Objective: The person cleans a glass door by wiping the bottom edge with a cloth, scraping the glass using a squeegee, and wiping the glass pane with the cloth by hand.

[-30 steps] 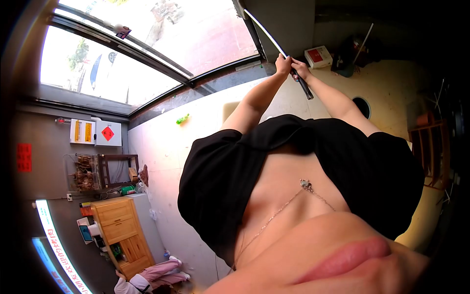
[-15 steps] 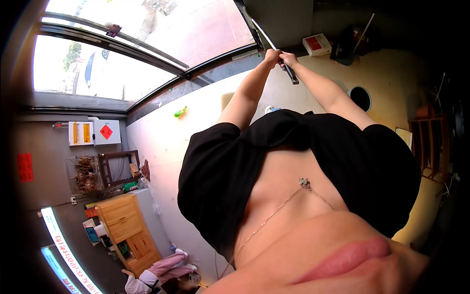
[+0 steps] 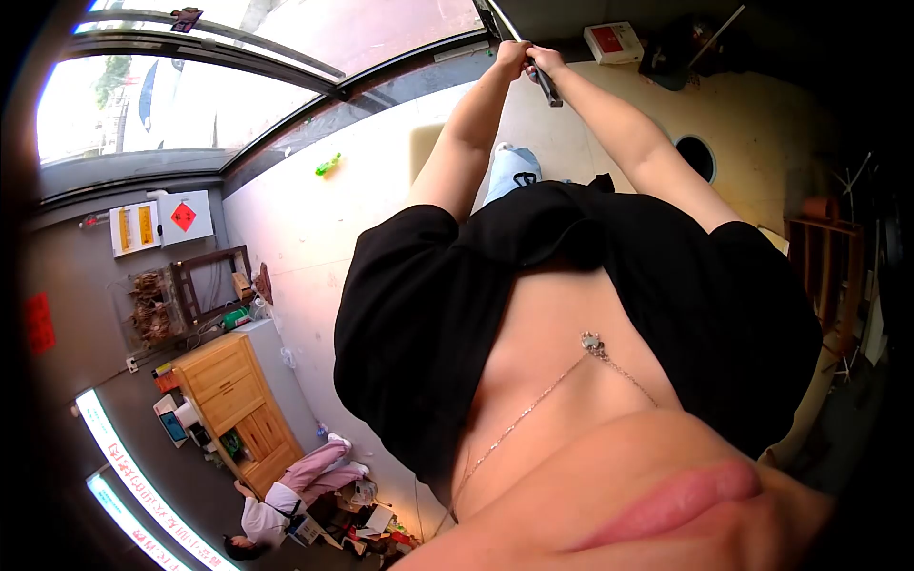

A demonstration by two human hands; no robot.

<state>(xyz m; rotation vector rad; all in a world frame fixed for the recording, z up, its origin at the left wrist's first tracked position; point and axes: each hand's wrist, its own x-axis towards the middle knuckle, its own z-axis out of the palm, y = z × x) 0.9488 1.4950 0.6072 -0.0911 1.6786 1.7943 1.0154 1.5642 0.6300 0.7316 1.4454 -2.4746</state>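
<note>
Near the top of the view both my arms stretch out to a long, thin pole (image 3: 505,19) with a dark grip end. My left hand (image 3: 512,57) is closed around it. Right beside it, my right hand (image 3: 546,63) is also wrapped around the pole, just above the dark end that sticks out below. The pole's far end runs out of the picture at the top, so the kind of tool cannot be told. Beyond my black top (image 3: 562,233) a light blue trouser leg (image 3: 512,173) shows.
A green item (image 3: 327,166) lies on the pale floor (image 3: 314,224). Large windows (image 3: 190,105) stand at upper left. A wooden cabinet (image 3: 217,385) is at lower left, with a person in pink trousers (image 3: 314,468) beside it. A red-and-white box (image 3: 613,43) and a round dark-mouthed bin (image 3: 697,157) are to the right.
My hands and the pole have moved up in the view, still gripping. The room has shifted up and left. More of the blue trouser leg and of the other person shows.
</note>
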